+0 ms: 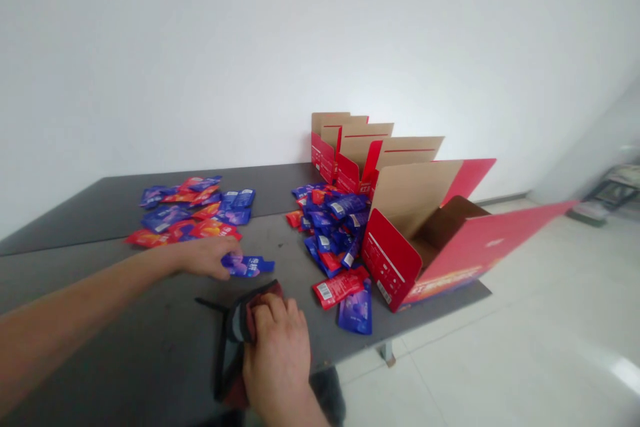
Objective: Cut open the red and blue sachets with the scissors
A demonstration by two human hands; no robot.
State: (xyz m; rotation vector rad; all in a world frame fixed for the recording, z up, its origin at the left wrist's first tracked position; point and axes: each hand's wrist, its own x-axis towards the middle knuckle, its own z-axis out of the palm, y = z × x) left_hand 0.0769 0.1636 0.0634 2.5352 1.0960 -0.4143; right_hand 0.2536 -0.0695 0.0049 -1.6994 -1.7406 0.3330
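Note:
My left hand (210,257) reaches across the dark grey table (150,333) and pinches a blue sachet (250,266) that lies flat near the middle. Close to the front edge, my right hand (275,347) presses down on a dark red and black pouch (235,333), fingers curled over its top. A spread of blue and red sachets (190,213) lies beyond my left hand. A second, thicker heap of sachets (335,233) sits to the right, next to an open red carton (425,247).
Behind the open carton stands a row of three more open red cartons (350,153) against the white wall. The table's right edge runs just past the carton, with pale floor tiles (525,347) beyond. Some furniture (610,193) stands at far right.

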